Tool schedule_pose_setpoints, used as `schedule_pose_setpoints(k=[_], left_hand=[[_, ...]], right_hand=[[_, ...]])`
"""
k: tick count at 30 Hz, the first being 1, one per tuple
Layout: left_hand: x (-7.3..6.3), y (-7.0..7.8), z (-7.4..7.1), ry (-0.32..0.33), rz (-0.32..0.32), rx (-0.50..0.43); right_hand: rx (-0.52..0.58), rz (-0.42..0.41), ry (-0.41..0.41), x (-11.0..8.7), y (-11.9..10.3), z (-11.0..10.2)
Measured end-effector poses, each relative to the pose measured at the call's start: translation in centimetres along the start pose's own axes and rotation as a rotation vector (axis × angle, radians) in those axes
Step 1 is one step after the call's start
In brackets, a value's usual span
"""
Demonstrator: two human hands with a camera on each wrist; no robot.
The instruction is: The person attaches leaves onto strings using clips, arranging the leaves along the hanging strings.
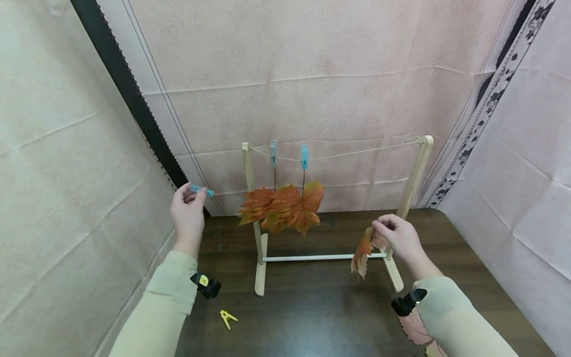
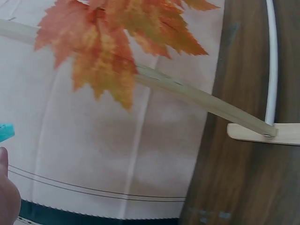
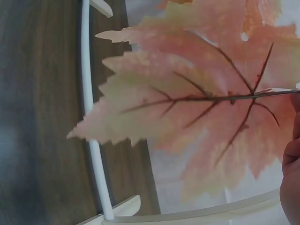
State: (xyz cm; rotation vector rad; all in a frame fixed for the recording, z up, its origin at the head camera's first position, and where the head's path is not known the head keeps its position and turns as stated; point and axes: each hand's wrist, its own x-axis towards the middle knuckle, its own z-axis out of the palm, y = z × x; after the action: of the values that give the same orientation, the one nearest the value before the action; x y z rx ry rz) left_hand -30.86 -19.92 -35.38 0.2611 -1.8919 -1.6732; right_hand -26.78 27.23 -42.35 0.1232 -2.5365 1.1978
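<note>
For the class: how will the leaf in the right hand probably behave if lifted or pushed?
The leaf is probably light: the right hand holds it by its stem alone. It would likely bend rather than resist a push, since it looks sheet-thin.

Soft light, glare on tabletop [image 1: 308, 317], 2 hazier wrist views

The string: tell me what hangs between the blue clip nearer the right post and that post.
Nothing: in the head view, the string runs bare from that blue clip to the right post.
</note>
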Motion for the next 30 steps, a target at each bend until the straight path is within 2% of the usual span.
schedule_pose_setpoints(k=[4,11,19,24,30], left_hand=[[0.6,1.4,0.2,0.004,0.026,-0.015],[1.0,3.5,0.9,-0.016,0.044,-0.069],[1.0,4.3,1.1,-0.015,0.075,-0.045],[1.1,5.5,1.1,-0.047,0.103,-0.015],[1.4,7.2,1.5,-0.089,0.142,-0.006]], right_hand=[[-0.029,-0.031,0.016,0.5,-0.4,-0.3],[-0.048,-0.021,-0.035,0.8,-0.8,-0.8],[-0.045,-0.049,-0.097,1.5,-0.9,-1.2],[-0.052,-0.057,-0.132,2.0,-1.3,-1.6],[-0.022,-0.083,-0.133,2.6,-2.1,-1.6]])
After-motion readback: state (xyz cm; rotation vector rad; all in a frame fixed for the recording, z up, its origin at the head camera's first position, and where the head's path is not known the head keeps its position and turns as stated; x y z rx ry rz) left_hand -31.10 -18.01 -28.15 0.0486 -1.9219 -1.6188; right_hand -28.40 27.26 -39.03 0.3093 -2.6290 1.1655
